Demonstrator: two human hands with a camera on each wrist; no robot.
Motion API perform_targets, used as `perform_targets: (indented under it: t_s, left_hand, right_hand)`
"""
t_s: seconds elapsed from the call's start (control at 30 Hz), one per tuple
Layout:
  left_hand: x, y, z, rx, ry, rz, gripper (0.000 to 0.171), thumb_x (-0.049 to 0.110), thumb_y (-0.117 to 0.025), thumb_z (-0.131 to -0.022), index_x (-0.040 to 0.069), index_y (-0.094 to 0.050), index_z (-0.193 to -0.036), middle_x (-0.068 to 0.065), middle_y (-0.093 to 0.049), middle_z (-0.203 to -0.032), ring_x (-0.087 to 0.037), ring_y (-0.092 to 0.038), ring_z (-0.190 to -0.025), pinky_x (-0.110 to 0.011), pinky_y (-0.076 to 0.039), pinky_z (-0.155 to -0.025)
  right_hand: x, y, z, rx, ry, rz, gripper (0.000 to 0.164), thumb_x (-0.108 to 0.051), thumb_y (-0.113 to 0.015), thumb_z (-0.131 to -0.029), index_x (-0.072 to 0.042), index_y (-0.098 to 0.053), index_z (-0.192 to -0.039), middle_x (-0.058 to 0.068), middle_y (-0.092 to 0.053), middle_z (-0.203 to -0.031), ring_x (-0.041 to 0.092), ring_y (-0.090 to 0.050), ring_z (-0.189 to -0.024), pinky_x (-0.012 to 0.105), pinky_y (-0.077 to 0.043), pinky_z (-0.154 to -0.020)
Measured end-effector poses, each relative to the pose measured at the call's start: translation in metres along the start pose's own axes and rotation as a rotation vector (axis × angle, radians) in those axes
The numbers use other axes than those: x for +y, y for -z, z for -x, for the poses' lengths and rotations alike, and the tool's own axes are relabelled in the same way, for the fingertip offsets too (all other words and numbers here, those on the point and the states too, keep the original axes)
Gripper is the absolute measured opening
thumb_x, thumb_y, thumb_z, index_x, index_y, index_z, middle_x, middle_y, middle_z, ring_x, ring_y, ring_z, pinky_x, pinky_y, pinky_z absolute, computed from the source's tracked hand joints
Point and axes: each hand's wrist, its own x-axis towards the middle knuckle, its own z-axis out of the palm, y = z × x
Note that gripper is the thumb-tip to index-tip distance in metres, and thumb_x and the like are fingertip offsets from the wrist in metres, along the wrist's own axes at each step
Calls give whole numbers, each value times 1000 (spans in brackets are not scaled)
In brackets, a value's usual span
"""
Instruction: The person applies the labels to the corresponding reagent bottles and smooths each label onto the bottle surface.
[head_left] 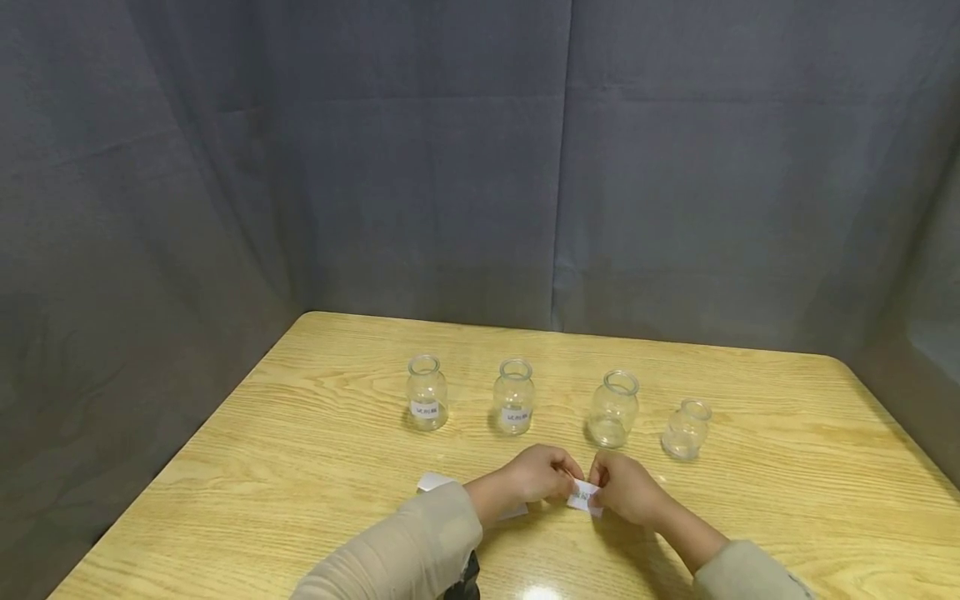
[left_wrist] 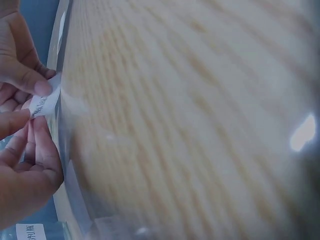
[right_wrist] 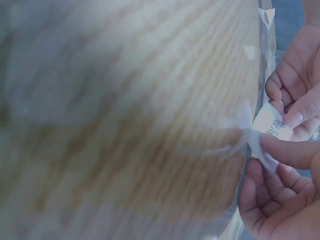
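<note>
A small white label with printed characters point(head_left: 582, 496) is held just above the table between both hands. My left hand point(head_left: 542, 473) pinches its left edge, and my right hand point(head_left: 628, 492) pinches the right edge. In the right wrist view, a thin white strip point(right_wrist: 262, 152) curls away from the label point(right_wrist: 269, 121) by the right thumb. Beyond the hands, two glass jars, the far-left one point(head_left: 426, 396) and its neighbor point(head_left: 513, 398), bear white printed labels. A third jar point(head_left: 613, 410) and a smaller jar point(head_left: 686, 432) show no label.
White paper point(head_left: 435, 481) lies partly under the left forearm on the wooden table point(head_left: 300, 458). A black object point(head_left: 465, 579) shows beside the left sleeve at the near edge. Grey curtains point(head_left: 427, 167) surround the back and sides.
</note>
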Motion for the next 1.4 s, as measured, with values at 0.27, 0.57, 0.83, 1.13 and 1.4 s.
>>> perform_targets:
  t_s: [0.27, 0.57, 0.83, 1.13, 1.4]
  left_hand:
    - [0, 3, 1, 46, -23, 68, 5, 2, -59, -78, 4, -59, -83, -1, -51, -71, -12, -51, -64, -24, -46, -58]
    - [-2, 13, -2, 96, -70, 260, 9, 3, -59, -80, 0, -56, -87, -4, -53, -76, -12, -54, -68, -27, -48, -65]
    - [0, 15, -1, 139, -54, 410, 10, -3, -57, -79, -5, -54, -88, -6, -53, -73, -12, -56, -66, -32, -49, -69]
    - [-3, 14, 2, 91, -38, 441, 8, -4, -56, -79, -6, -52, -85, -8, -53, -76, -16, -58, -70, -32, -48, -69]
    - [-2, 18, 2, 79, -20, 445, 9, 0, -56, -79, -5, -53, -87, -5, -54, -74, -12, -54, -64, -25, -47, -62]
  right_hand:
    - [-8, 2, 1, 33, -37, -155, 9, 2, -56, -77, 2, -47, -79, 7, -48, -70, 19, -45, -63, 25, -40, -54]
    - [-13, 2, -5, 170, -142, -421, 20, -3, -60, -78, 7, -47, -88, 9, -55, -81, 19, -52, -75, 34, -46, -69]
    - [-18, 0, -9, 223, -163, -508, 19, 3, -57, -76, 9, -46, -91, 8, -51, -78, 16, -51, -73, 32, -46, -71]
    - [-23, 0, -10, 246, -147, -526, 16, 5, -52, -80, 9, -44, -92, 8, -45, -78, 17, -47, -71, 26, -45, -65]
    - [-23, 2, -8, 189, -108, -447, 17, 2, -52, -80, 11, -51, -94, 7, -50, -76, 16, -46, -68, 25, -40, -60]
